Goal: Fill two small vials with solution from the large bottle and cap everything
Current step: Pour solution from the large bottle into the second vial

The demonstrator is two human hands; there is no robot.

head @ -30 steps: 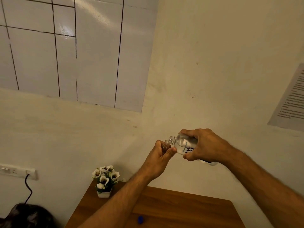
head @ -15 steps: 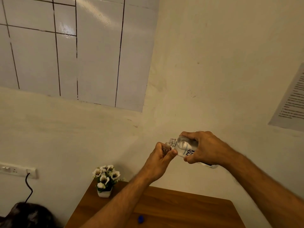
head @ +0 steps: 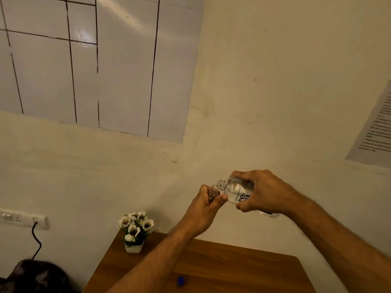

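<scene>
right hand gripped the bottle tipped so its neck met the vial pinched in the left hand, for pouring

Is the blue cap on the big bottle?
No, the blue cap lies on the wooden table, and the big bottle has an open neck.

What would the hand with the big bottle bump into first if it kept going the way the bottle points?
The vial in the left hand. The right hand tips the bottle leftward, and its open mouth already sits right at the vial's top, probably touching, though depth is hard to judge.
</scene>
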